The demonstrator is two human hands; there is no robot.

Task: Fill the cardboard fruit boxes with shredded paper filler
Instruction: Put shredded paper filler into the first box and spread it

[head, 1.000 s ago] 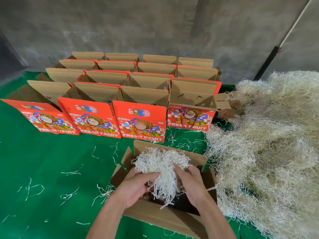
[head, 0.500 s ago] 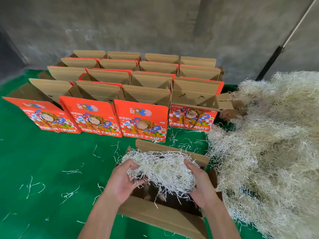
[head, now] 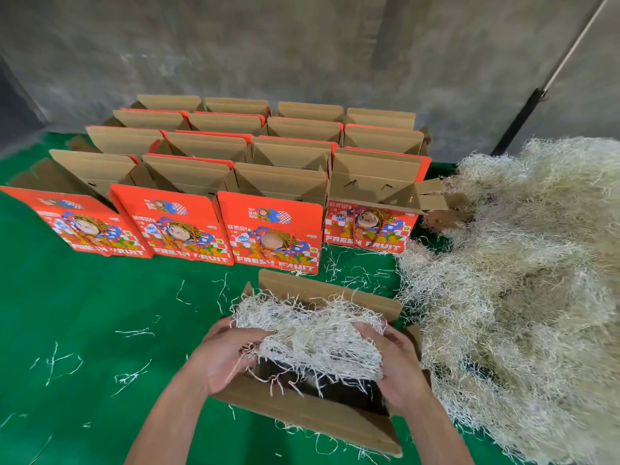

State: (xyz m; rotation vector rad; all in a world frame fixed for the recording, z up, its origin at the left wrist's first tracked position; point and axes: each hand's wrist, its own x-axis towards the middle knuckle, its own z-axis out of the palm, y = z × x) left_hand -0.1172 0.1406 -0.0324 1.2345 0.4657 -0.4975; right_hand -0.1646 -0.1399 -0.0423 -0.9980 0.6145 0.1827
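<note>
White shredded paper wad (head: pixel 308 337) spans the open cardboard box (head: pixel 322 421), ready to drop in; left hand (head: pixel 223 357) and right hand (head: pixel 397 367) grasp its ends; supply heap (head: pixel 523 280) lies beside.

A green floor (head: pixel 84 313) is lying under your hands. An open brown box (head: pixel 312 421) is sitting on it right by them. Red fruit boxes (head: pixel 268 229) are standing past your hands. A big paper pile (head: pixel 520 280) is sitting beside your right hand (head: pixel 399 370), and loose paper bits (head: pixel 60 360) are lying beyond your left hand (head: pixel 221 357).
</note>
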